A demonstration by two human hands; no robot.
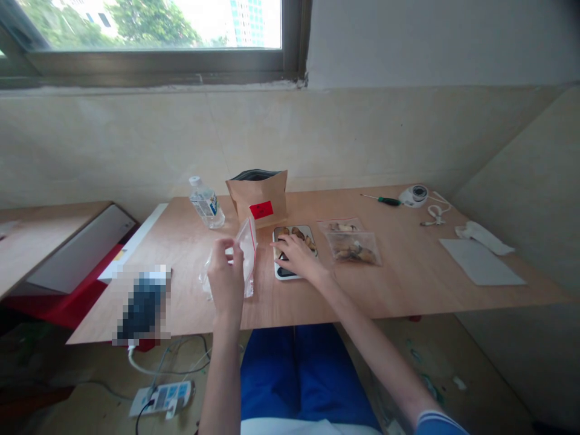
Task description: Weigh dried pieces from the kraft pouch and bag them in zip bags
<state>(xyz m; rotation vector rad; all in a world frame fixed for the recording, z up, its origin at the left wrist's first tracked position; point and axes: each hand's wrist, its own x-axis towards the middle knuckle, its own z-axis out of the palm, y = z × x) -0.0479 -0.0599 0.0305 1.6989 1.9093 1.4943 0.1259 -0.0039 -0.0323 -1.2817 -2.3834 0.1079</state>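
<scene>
Room: plastered wall (113, 145) below a window (149, 24), with a wooden table (399, 284) along it and blue trousers (299, 380) at its front edge.
Landmark: white tray (277, 273), near the middle of the table, holding brown pieces (296, 232), perhaps dried food.
Left hand: left hand (225, 272), just left of the tray, closed around a clear bag (248, 248), which stands upright and partly crumpled.
Right hand: right hand (292, 257), over the tray, fingers (280, 243) at the brown pieces; whether they grip one cannot be told.
Hands: apart, with the tray's left edge between them.
Behind the tray: kraft pouch (258, 193) with a red label (261, 209), and a water bottle (206, 204) further left.
Right of the tray: filled zip bag (352, 248), then a screwdriver (389, 200), a grey sheet (480, 261) and a white cloth (483, 237).
Far left of the tray: pixelated, unreadable object (142, 305) with a cable (145, 364).
Risk: the clear bag is held in one hand, so its sides could fold inward, and pieces could scatter if the tray were nudged. A swinging elbow or bag could topple the bottle.
</scene>
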